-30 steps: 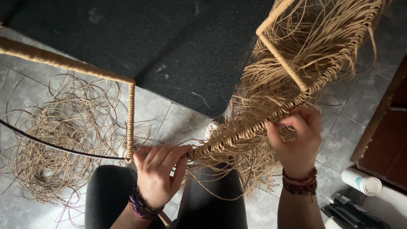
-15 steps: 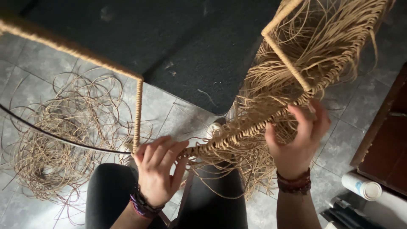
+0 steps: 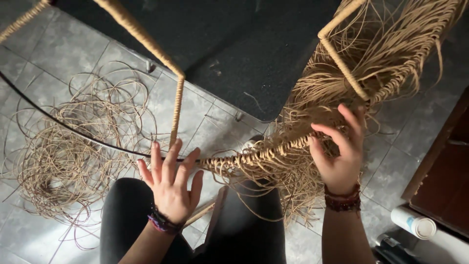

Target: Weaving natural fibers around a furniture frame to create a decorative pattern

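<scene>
Below, two bare hands work at one cord-wrapped frame (image 3: 146, 41) whose bars cross the frame from upper left to upper right. At left, one loose heap of tan cord (image 3: 68, 156) sprawls over grey floor tiles (image 3: 29, 63), crossed by a single thin black cable (image 3: 58, 122). At lower centre, the left hand (image 3: 171, 183) is spread wide, fingers fanned and gripping nothing, its fingertips (image 3: 177, 146) at the foot of the upright wrapped bar. One dark mat (image 3: 244, 58) fills the upper middle. At right, the right hand (image 3: 342, 156) curls its half-closed fingers (image 3: 337, 134) around strands of the woven fringe (image 3: 312, 117) on the slanted bar, right of centre. In the lower right corner lies one white tube with a tan cap (image 3: 415, 225), beside dark wooden furniture (image 3: 449, 166).
</scene>
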